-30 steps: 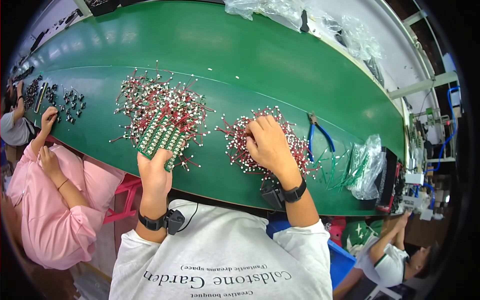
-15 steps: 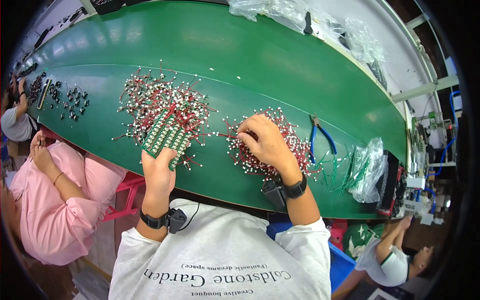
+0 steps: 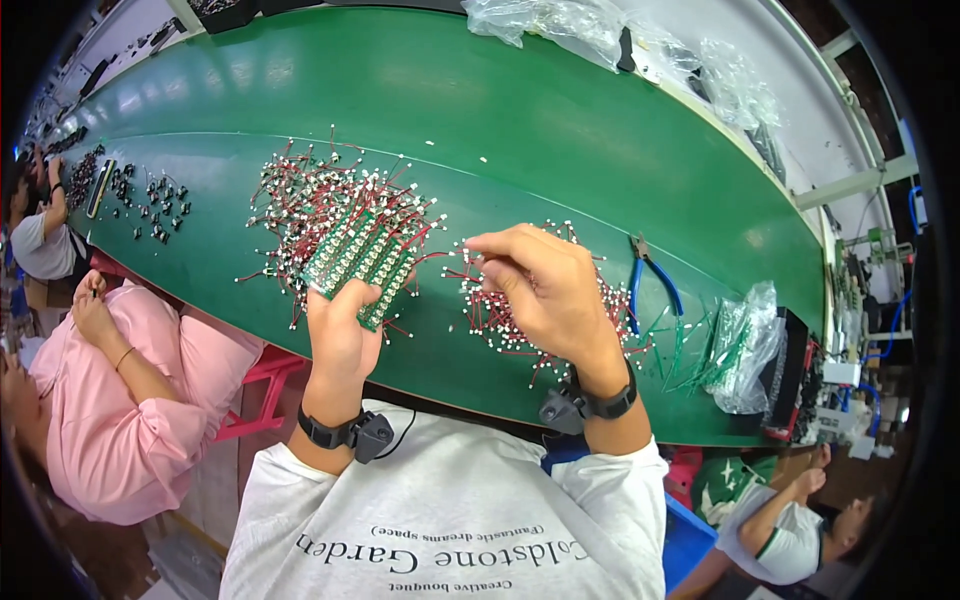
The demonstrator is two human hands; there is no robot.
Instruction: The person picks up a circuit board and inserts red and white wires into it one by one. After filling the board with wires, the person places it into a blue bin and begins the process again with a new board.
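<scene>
My left hand (image 3: 343,325) grips the near edge of a green circuit board panel (image 3: 360,258) with rows of small white parts, thumb on top. The panel is tilted over the left heap of red wires with white connectors (image 3: 300,195). My right hand (image 3: 545,285) is above a second heap of red wires (image 3: 495,320), covering much of it. Its index finger and thumb are curled around the end of a red wire (image 3: 432,255) that stretches toward the panel; the exact grip at the fingertips is partly hidden.
Blue-handled pliers (image 3: 655,280) lie right of the right heap, beside green strips (image 3: 685,350) and a clear plastic bag (image 3: 740,350). Small black parts (image 3: 160,205) are scattered at the left. A person in pink (image 3: 130,400) sits at left, another person (image 3: 780,520) at lower right.
My right hand has lifted from the right heap and appears larger, its index finger now stretched further out. The panel in my left hand has moved slightly up and right in view.
</scene>
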